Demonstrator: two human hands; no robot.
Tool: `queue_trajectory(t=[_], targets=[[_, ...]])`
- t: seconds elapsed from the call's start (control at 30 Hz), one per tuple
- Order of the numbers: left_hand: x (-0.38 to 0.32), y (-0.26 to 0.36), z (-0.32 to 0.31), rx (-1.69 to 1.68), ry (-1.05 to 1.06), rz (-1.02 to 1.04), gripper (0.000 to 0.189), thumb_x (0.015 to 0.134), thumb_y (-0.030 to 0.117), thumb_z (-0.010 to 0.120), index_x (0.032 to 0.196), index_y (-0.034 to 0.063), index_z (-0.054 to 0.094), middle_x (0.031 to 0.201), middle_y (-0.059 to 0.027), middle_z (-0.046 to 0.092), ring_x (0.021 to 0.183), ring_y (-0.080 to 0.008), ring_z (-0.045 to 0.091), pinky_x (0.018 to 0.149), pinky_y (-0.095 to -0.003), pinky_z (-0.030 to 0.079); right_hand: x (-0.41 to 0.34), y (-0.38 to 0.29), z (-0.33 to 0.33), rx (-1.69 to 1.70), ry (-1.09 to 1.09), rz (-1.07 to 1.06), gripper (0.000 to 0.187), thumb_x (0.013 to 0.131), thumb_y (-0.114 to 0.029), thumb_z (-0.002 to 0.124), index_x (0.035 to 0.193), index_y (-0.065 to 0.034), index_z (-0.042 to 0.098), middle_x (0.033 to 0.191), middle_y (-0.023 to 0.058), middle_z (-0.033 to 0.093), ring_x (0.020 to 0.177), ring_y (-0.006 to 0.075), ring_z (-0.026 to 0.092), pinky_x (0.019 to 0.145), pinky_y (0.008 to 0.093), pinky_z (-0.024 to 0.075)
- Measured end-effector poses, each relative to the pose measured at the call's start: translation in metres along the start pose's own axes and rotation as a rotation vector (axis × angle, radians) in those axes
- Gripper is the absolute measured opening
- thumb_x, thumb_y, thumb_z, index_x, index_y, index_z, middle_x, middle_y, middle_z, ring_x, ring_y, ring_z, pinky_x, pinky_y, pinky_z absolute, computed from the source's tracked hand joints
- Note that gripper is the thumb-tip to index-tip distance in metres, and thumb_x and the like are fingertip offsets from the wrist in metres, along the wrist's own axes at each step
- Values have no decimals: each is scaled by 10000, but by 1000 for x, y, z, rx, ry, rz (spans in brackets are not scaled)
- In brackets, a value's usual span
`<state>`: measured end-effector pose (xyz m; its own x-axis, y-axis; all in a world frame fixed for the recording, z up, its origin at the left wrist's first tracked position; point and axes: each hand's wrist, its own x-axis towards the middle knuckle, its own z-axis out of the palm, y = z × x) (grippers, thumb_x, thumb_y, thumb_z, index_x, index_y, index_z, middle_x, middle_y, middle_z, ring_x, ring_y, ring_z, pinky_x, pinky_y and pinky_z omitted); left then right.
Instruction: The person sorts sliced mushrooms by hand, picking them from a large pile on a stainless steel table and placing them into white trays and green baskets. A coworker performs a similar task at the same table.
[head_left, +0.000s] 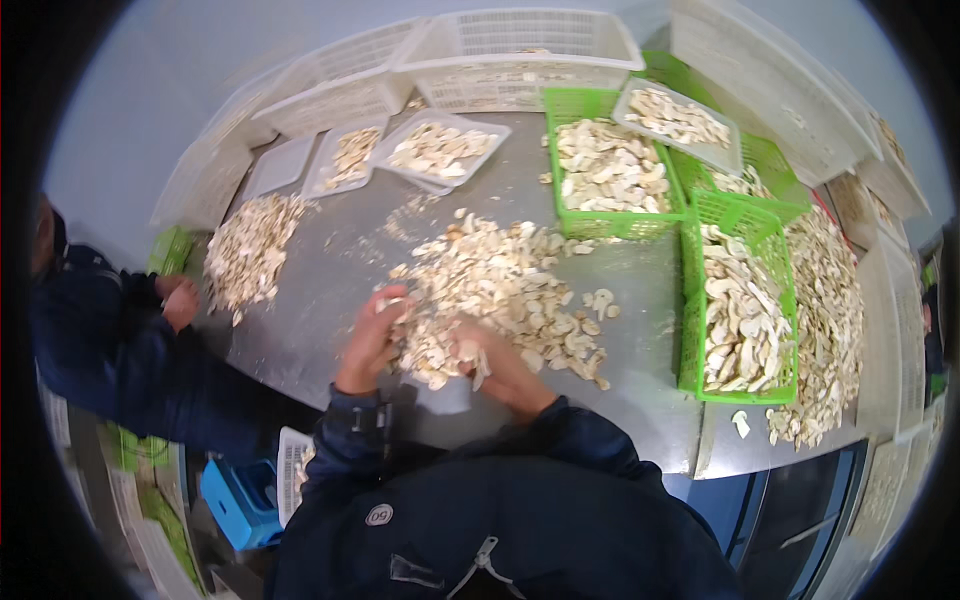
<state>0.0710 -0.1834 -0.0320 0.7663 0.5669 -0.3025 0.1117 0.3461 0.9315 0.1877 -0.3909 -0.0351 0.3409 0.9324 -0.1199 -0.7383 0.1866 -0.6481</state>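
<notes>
A loose heap of dried mushroom slices (510, 277) lies on the metal table (630, 300) before me. At the heap's left edge, my left hand (373, 330) has its fingers curled around a few pale slices. My right hand (495, 360) is at the heap's near side, with slices held at its fingers; the hand is slightly blurred. Beyond the heap, to the right, a green plastic basket (622, 225) holds larger pale slices. Another green basket (690, 322), also filled with slices, stands farther right. A single slice (741, 424) lies apart near the table's front edge.
White plastic crates (525, 75) line the back. Shallow trays (487, 142) with slices stand before them; one tray (675, 146) rests on green baskets. More slices are heaped at left (251, 247) and far right (825, 322). A co-worker's hands (178, 300) are at left, above a blue stool (232, 502).
</notes>
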Motion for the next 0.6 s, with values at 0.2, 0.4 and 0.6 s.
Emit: queue_trajectory(t=[0.2, 0.4, 0.6], targets=[[-28, 4, 85, 68, 13, 182, 238, 870, 78, 617, 1099, 28, 577, 924, -39, 617, 760, -92, 601, 655, -234, 497, -3, -5, -1, 480, 114, 60, 213, 928, -171, 575, 1100, -48, 551, 964, 45, 593, 898, 158, 607, 778, 274, 543], [-51, 6, 126, 610, 160, 745, 194, 802, 84, 669, 979, 32, 613, 980, -106, 603, 899, -249, 593, 756, -357, 482, -27, -12, 26, -218, 174, -264, 300, 973, -279, 486, 1184, -72, 534, 1091, 45, 576, 1030, 174, 578, 916, 316, 500], [-67, -8, 147, 909, 188, 958, 167, 763, 128, 675, 919, 86, 633, 1004, -104, 594, 947, -316, 530, 835, -393, 426, -54, -33, 10, -371, 247, -263, 722, 856, -275, 687, 1449, -133, 300, 1310, 167, 461, 1057, 195, 554, 778, 383, 497]])
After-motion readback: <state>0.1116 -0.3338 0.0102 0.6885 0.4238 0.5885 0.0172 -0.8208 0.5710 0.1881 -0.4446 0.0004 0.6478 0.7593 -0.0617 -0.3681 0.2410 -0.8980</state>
